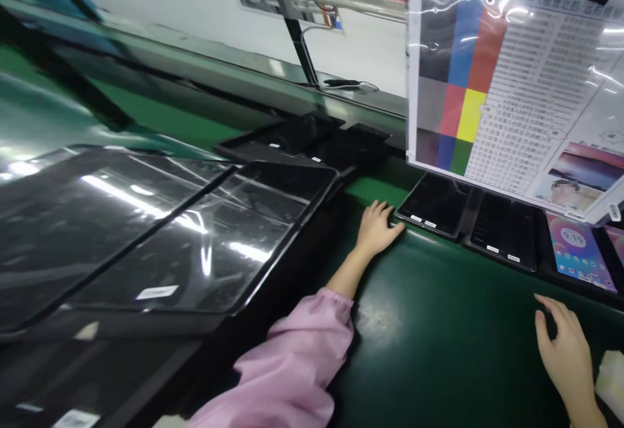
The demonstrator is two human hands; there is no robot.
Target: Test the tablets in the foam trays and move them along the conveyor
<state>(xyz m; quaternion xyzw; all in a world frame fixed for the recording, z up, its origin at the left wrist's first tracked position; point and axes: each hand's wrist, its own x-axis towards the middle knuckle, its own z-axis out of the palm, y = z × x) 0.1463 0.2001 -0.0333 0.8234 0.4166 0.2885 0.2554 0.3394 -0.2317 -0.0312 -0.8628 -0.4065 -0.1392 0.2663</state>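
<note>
one dark tablet at left fingertips

An electronics factory line: tablets on a green belt beneath a laminated colour test chart

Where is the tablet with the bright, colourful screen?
In the head view, the lit tablet lies at the far right on the green table, under the colour chart, beside two dark tablets, beyond the right hand.
</note>
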